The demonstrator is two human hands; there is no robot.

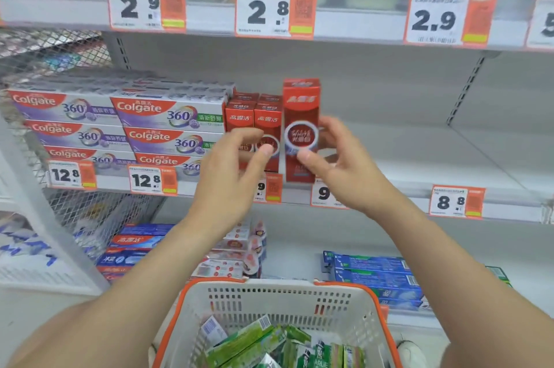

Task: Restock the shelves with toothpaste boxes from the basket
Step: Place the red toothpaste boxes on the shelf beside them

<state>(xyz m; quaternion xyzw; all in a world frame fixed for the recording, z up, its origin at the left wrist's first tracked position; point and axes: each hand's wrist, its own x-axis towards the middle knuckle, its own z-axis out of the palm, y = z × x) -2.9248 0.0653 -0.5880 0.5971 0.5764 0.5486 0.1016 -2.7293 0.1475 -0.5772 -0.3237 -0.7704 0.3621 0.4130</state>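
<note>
mid-frame, the right hand (338, 169) pinches the upright red box (300, 109); ease it flush beside the shelved boxes (253, 120) (left hand (230, 169): grip unclear).

Gripping an upright red toothpaste box (300, 103) on the shelf (404, 157) in the right hand (338, 166), just beside shorter red boxes (254, 118), with the left hand (233, 169) loosely curled before them.

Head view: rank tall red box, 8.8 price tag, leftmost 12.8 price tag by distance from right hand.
1. tall red box, held in the right hand.
2. 8.8 price tag, shelf edge, to its right.
3. leftmost 12.8 price tag, far left.
</note>
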